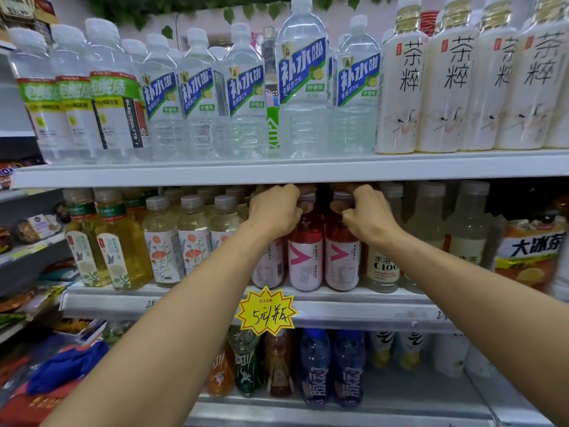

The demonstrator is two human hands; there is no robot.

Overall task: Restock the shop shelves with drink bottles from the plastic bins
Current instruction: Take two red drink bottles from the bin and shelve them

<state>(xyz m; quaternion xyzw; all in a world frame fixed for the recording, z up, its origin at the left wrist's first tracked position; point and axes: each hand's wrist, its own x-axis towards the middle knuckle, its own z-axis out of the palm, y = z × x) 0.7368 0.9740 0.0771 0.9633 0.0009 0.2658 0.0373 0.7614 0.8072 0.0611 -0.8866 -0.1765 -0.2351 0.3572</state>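
Two pink drink bottles stand side by side on the middle shelf (215, 298). My left hand (274, 211) grips the neck of the left pink bottle (305, 257). The neck of the right pink bottle (342, 257) is gripped by my right hand (368, 215). Both caps sit just under the upper shelf's edge. A third bottle (268, 266) with the same white label stands partly hidden behind my left wrist.
Floral tea bottles (161, 241) stand left of the pink ones and C100 bottles (381, 266) right. The upper shelf (277, 171) carries clear electrolyte water bottles and white tea bottles. Blue and dark bottles fill the bottom shelf under a yellow price tag (266, 311). Snack racks stand at far left.
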